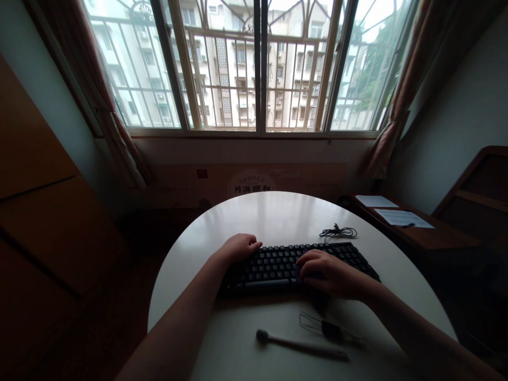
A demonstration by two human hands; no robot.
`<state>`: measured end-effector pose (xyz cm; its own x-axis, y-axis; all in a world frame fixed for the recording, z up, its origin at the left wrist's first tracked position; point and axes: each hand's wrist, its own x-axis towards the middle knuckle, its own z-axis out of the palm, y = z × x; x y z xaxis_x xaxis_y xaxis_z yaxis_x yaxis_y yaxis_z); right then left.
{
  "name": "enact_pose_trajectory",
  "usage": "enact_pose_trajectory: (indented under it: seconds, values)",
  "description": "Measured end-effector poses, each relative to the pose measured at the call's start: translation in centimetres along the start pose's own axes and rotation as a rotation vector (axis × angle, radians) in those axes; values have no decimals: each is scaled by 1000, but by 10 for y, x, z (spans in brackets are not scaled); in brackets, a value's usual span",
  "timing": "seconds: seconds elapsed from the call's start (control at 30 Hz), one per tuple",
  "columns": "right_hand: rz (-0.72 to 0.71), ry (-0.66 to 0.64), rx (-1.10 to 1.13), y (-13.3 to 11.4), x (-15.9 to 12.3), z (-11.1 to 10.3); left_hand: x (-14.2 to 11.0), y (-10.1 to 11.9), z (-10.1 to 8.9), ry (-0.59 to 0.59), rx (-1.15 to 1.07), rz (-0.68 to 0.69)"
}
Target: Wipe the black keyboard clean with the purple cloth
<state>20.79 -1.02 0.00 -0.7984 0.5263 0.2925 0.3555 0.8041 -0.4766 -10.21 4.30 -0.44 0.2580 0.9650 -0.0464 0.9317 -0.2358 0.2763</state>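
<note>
A black keyboard [273, 267] lies on the round white table [273, 211]. My left hand [240, 247] is closed over the keyboard's far left corner, fingers curled at its edge. Bent over the keys right of the middle, my right hand [329, 272] has its fingers drawn together around something dark with a purplish tint, mostly hidden by the hand. Nearer to me lies a brush [301, 345] with a long handle and dark bristles at its left end. Just beyond it rests a wire keycap puller [331, 330] with a dark middle, slightly blurred.
A coiled black cable [338, 232] sits behind the keyboard on the right. Papers [405, 218] lie on a brown wooden surface [440, 235] beyond the table's right edge. An orange-brown cabinet [47, 227] stands at left. Barred windows and curtains are ahead.
</note>
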Motion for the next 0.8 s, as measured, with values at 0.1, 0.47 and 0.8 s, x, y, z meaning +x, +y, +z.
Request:
enact_pose_trajectory:
  seconds: [0.1,0.47,0.8]
  values:
    - [4,-1,2,0,0,0,0,0,0,0,-8,-2]
    - [11,-8,11,0,0,0,1,-1,1,4,-8,-2]
    - [4,-12,26,2,-1,-1,0,0,0,3,-11,-7]
